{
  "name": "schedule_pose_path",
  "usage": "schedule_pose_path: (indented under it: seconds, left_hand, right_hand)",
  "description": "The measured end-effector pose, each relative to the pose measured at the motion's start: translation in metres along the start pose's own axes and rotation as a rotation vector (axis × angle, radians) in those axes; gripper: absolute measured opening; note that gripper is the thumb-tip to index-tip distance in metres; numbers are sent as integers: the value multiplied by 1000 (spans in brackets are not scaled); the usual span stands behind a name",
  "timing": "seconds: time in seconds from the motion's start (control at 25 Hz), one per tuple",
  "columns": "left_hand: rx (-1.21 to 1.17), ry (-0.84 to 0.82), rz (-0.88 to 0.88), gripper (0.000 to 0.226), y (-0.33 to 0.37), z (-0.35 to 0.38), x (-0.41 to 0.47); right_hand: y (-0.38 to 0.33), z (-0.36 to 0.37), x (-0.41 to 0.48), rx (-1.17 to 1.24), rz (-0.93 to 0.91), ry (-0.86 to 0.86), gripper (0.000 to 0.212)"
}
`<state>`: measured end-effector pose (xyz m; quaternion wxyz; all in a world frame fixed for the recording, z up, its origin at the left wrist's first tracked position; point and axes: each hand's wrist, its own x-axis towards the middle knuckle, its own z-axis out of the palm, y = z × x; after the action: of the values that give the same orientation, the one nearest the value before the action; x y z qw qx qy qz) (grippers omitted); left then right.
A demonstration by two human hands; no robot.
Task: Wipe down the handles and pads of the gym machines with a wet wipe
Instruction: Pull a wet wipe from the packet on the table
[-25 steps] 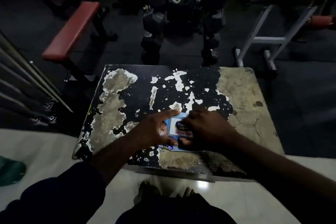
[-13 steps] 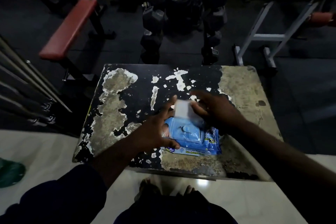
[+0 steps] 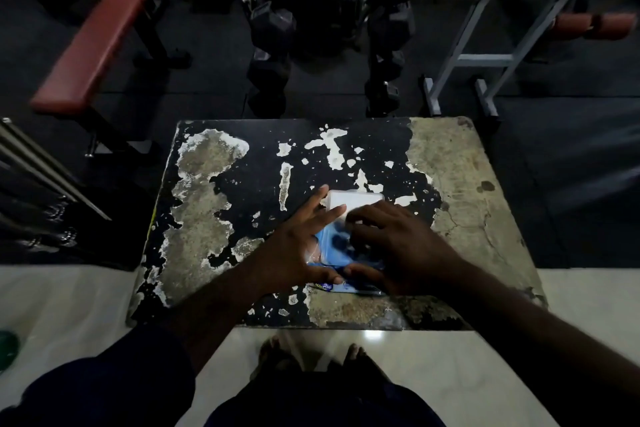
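On the peeling table (image 3: 214,184), both open hands press the wipes pack (image 3: 334,246) between them.

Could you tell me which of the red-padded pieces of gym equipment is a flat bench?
The red bench at the upper left: one long flat pad on a dark frame. The red roller pads at the upper right are short cylinders.

We note a table (image 3: 207,191) with black paint badly flaked. Beyond it stand a dumbbell rack (image 3: 277,28), a red bench (image 3: 93,52) to the left, and a grey frame (image 3: 481,59) to the right.
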<state>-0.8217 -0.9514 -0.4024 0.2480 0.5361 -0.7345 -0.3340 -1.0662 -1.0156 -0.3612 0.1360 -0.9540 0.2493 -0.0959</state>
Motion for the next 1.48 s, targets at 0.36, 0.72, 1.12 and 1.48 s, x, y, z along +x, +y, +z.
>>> schedule_pose_path:
  seconds: [0.36, 0.72, 1.12, 1.48]
  left_hand:
    - [-68, -7, -54, 112, 9, -4, -2]
    - [-121, 37, -184, 84, 26, -7, 7]
    - [-326, 240, -239, 60, 33, -7, 29]
    - [-334, 265, -237, 79, 25, -13, 38]
  right_hand:
    - [-4, 2, -12, 12, 175, 87, 15]
    - [-22, -1, -17, -296, 142, 43, 35]
    - [-35, 3, -15, -465, 374, 2, 49]
    - [-13, 14, 19, -403, 394, 190, 29]
